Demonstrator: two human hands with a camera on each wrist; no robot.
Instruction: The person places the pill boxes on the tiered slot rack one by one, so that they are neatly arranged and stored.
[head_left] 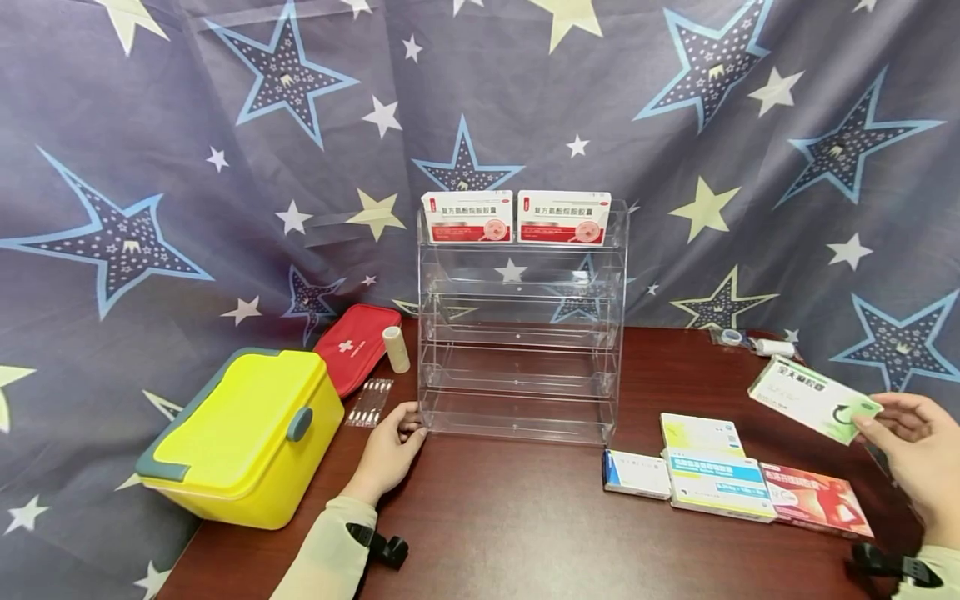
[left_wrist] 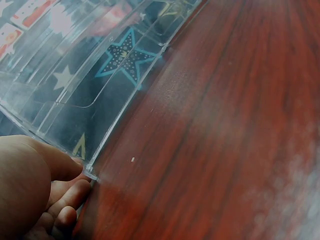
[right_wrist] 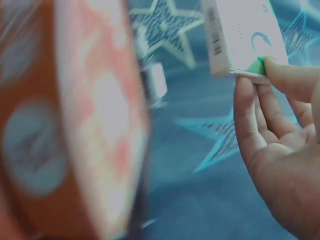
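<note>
A clear plastic tiered display rack [head_left: 517, 382] stands mid-table, with two red-and-white medicine boxes [head_left: 468, 218] side by side on its top tier. My left hand [head_left: 388, 450] pinches the rack's front left bottom corner; in the left wrist view, thumb and fingers [left_wrist: 70, 195] meet at that corner. At the right, my right hand [head_left: 911, 446] holds a white-and-green medicine box [head_left: 813, 398] by its end, raised above the table. The right wrist view shows the thumb on this box's [right_wrist: 245, 35] printed face and fingers beneath.
Right of the rack lie a small blue-and-white box [head_left: 636, 475], a yellow-and-white box [head_left: 701, 435], a blue-and-white box [head_left: 720, 485] and a red box [head_left: 816, 500]. Leftward are a yellow case [head_left: 247, 433], red pouch [head_left: 356, 346], beige roll [head_left: 396, 350] and swab packet [head_left: 369, 403].
</note>
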